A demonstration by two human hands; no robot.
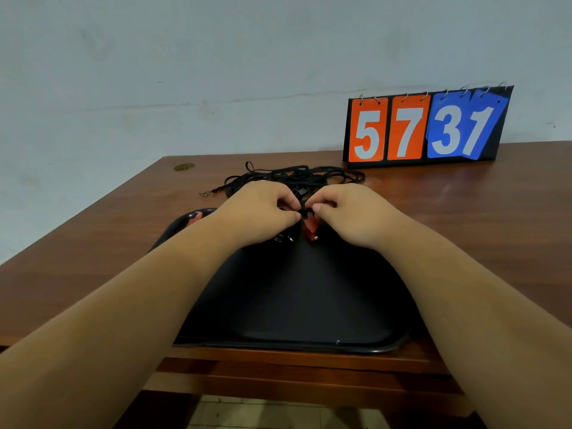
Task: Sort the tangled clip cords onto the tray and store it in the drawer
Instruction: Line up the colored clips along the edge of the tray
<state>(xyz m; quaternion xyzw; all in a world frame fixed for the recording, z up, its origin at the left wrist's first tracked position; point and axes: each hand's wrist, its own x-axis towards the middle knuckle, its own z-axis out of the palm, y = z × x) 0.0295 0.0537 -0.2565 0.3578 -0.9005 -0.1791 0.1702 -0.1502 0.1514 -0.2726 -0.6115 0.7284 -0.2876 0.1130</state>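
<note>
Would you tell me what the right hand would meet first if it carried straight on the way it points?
Most likely the tangled black cords just beyond the right hand, though depth is unclear.

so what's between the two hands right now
In the head view, a short stretch of black cord pinched by left hand and right hand, with a red clip hanging just below it over the black tray.

A flip scoreboard point(427, 131) reading 5731 stands at the far edge of the wooden table point(464, 212), before a pale wall point(185, 72)
</note>
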